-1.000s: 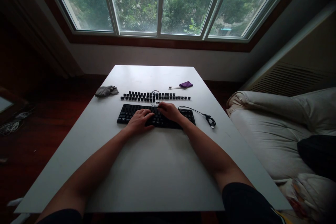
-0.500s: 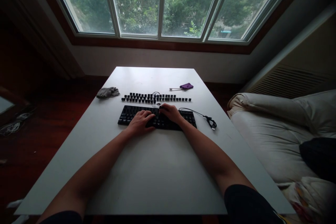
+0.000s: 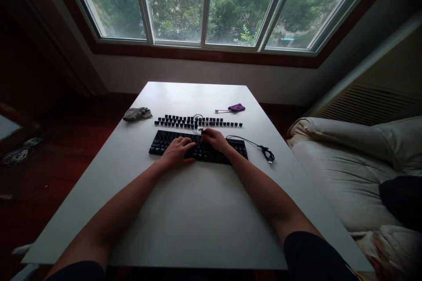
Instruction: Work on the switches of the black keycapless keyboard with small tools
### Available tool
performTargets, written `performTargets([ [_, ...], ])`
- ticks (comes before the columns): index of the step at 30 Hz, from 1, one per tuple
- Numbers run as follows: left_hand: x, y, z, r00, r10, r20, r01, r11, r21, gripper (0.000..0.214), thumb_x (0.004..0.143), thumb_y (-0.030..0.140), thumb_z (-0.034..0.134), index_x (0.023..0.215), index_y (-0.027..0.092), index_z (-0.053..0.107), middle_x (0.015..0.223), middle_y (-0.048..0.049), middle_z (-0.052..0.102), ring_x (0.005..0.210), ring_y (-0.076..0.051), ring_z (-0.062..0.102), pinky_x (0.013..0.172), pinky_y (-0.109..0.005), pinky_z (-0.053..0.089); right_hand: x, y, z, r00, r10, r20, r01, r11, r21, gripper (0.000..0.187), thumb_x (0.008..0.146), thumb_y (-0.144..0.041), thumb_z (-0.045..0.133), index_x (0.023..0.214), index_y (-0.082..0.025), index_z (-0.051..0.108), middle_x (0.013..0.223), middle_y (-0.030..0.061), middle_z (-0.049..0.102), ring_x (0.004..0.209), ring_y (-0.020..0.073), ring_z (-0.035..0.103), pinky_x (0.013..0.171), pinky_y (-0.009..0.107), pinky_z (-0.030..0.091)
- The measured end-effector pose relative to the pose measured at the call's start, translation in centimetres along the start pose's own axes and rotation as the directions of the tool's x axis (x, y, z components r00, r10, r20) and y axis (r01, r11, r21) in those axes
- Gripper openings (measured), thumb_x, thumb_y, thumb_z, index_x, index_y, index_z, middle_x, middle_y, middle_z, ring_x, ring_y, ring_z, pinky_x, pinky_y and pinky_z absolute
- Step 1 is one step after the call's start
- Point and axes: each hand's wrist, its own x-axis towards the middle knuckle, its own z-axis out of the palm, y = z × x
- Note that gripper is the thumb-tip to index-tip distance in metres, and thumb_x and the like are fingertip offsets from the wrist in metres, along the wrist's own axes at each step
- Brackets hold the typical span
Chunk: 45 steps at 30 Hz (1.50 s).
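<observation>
A black keyboard [image 3: 161, 137] lies across the white table in front of me. My left hand [image 3: 178, 151] rests on its left-middle part, fingers spread over the keys and thumb out to the right. Over the keyboard's rear edge, my right hand [image 3: 213, 138] is closed in a pinch. Something small and dark shows at its fingertips, too small to make out. Thin wire loops [image 3: 198, 131] lie just behind the keyboard by those fingertips. Beyond them, loose black keycaps [image 3: 180, 120] are set out in rows. Both hands and forearms hide much of the keyboard's middle.
A crumpled grey cloth [image 3: 136, 114] lies at the table's left edge. Toward the back right are a purple pouch [image 3: 236, 107] and a thin white-tipped stick [image 3: 222, 110]. A bundled black USB cable [image 3: 266, 153] lies right of the keyboard. A pale sofa [image 3: 329, 171] stands to the right.
The view has shifted slightly. Both hands keep nearly the same place on the keyboard, with the right hand still pinched at its rear edge.
</observation>
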Motion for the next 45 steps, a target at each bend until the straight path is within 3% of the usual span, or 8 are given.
performTargets([
  [8, 0.3, -0.2, 0.3, 1.000, 0.013, -0.002, -0.013, 1.000, -0.015, 0.062, 0.080, 0.051, 0.072, 0.135, 0.027, 0.057, 0.131, -0.0104, 0.056, 0.113, -0.031, 0.050, 0.102, -0.049, 0.040, -0.4, -0.7, 0.8, 0.995, -0.060, -0.079, 0.044, 0.983, -0.181, 0.018, 0.089, -0.040, 0.059, 0.087, -0.023, 0.062, 0.074, -0.0008, 0.071, 0.066, 0.0168, 0.061, 0.064, 0.027, 0.042],
  [12, 0.3, -0.2, 0.4, 1.000, 0.029, 0.005, -0.029, 1.000, -0.011, 0.063, 0.080, 0.051, 0.072, 0.136, 0.026, 0.056, 0.132, -0.0110, 0.055, 0.114, -0.031, 0.050, 0.103, -0.049, 0.040, -0.2, -0.8, 0.6, 0.997, -0.057, -0.047, 0.046, 0.974, -0.222, 0.018, 0.090, -0.040, 0.059, 0.089, -0.022, 0.061, 0.074, -0.0004, 0.070, 0.062, 0.0159, 0.058, 0.061, 0.026, 0.039],
  [19, 0.4, 0.0, 0.4, 1.000, 0.022, -0.003, -0.022, 0.999, -0.024, 0.062, 0.080, 0.050, 0.072, 0.136, 0.027, 0.057, 0.131, -0.0111, 0.055, 0.114, -0.031, 0.049, 0.102, -0.049, 0.040, -0.6, -1.0, 0.0, 0.977, -0.211, 0.036, 0.206, 0.883, -0.422, 0.016, 0.090, -0.038, 0.060, 0.090, -0.022, 0.063, 0.071, 0.0003, 0.064, 0.062, 0.0151, 0.052, 0.061, 0.026, 0.035],
  [26, 0.3, -0.2, 0.1, 1.000, 0.015, 0.016, -0.015, 1.000, -0.001, 0.062, 0.080, 0.052, 0.071, 0.135, 0.026, 0.057, 0.131, -0.0110, 0.055, 0.114, -0.031, 0.049, 0.102, -0.049, 0.041, -0.6, 0.4, 0.5, 0.992, -0.090, -0.088, 0.075, 0.985, -0.153, 0.024, 0.088, -0.045, 0.060, 0.089, -0.022, 0.062, 0.073, 0.0004, 0.069, 0.064, 0.0169, 0.058, 0.063, 0.028, 0.044],
  [30, 0.2, -0.4, -0.1, 1.000, 0.014, 0.023, -0.014, 1.000, -0.004, 0.062, 0.080, 0.052, 0.072, 0.135, 0.027, 0.057, 0.131, -0.0102, 0.055, 0.114, -0.031, 0.049, 0.102, -0.049, 0.041, -0.4, -0.1, 0.5, 0.996, -0.066, -0.065, 0.067, 0.998, 0.005, 0.023, 0.087, -0.045, 0.061, 0.088, -0.022, 0.059, 0.076, 0.0007, 0.071, 0.070, 0.0184, 0.064, 0.069, 0.030, 0.049],
  [34, 0.2, -0.4, -0.2, 1.000, 0.008, 0.021, -0.008, 1.000, -0.011, 0.061, 0.079, 0.052, 0.073, 0.134, 0.029, 0.058, 0.131, -0.0095, 0.056, 0.114, -0.031, 0.050, 0.102, -0.049, 0.041, 0.0, -0.7, 0.0, 0.983, -0.064, -0.172, 0.094, 0.981, 0.171, 0.025, 0.090, -0.047, 0.058, 0.091, -0.023, 0.056, 0.079, 0.0010, 0.070, 0.073, 0.0179, 0.065, 0.073, 0.031, 0.052],
  [39, 0.1, -0.2, -0.1, 1.000, -0.005, 0.000, 0.005, 0.999, -0.036, 0.061, 0.079, 0.053, 0.072, 0.133, 0.028, 0.059, 0.129, -0.0093, 0.057, 0.114, -0.030, 0.051, 0.102, -0.048, 0.041, 0.0, -1.1, 0.9, 0.988, -0.030, -0.153, 0.064, 0.973, 0.224, 0.028, 0.086, -0.049, 0.064, 0.089, -0.022, 0.056, 0.076, 0.0012, 0.069, 0.071, 0.0175, 0.066, 0.072, 0.031, 0.053],
  [45, 0.5, 0.4, 0.1, 0.980, -0.152, -0.131, 0.127, 0.976, -0.179, 0.034, 0.092, 0.046, 0.059, 0.118, 0.025, 0.066, 0.117, -0.0076, 0.064, 0.111, -0.027, 0.055, 0.101, -0.046, 0.043, -0.6, -1.6, 2.3, 0.982, -0.042, -0.183, 0.085, 0.968, 0.236, 0.029, 0.084, -0.049, 0.067, 0.088, -0.022, 0.058, 0.078, 0.0019, 0.068, 0.073, 0.0184, 0.065, 0.073, 0.033, 0.053],
])
